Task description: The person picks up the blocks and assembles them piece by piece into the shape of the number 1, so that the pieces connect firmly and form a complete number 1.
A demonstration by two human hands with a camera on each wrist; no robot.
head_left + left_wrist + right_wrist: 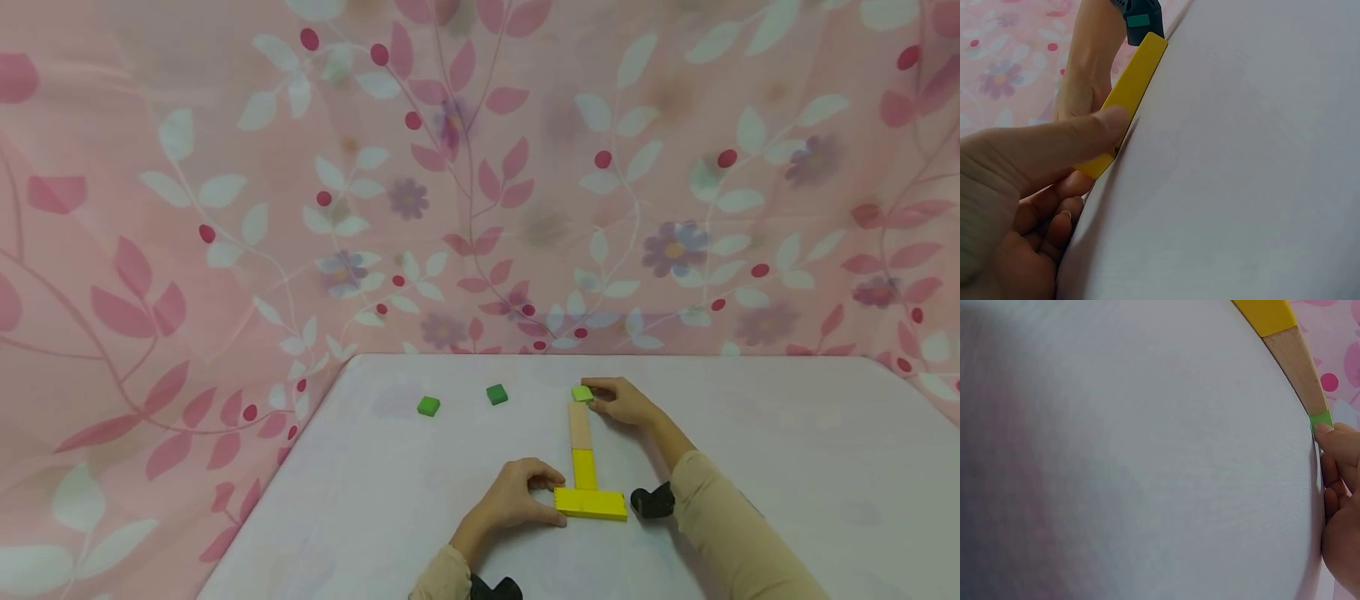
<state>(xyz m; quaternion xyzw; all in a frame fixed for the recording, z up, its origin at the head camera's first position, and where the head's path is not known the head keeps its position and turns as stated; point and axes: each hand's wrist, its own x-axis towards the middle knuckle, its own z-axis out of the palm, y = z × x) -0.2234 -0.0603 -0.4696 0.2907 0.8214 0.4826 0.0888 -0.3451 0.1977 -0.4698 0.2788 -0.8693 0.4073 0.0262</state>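
In the head view a long yellow block (590, 504) lies crosswise at the near end of a row of blocks. My left hand (517, 493) grips its left end; the left wrist view shows the thumb against the yellow block (1129, 87). A shorter yellow block (584, 469) runs away from its middle, followed by a bare wooden block (580, 426). At the far end sits a light green block (582, 393), which my right hand (624, 402) pinches. In the right wrist view the green block (1320, 420) touches the end of the wooden block (1300, 369).
Two loose green pieces lie left of the row: a green block (428, 406) and a darker green block (497, 394). All rest on a white-covered table (360, 500). A pink floral cloth (525, 200) hangs behind its far edge. Black wrist devices (654, 502) sit at both wrists.
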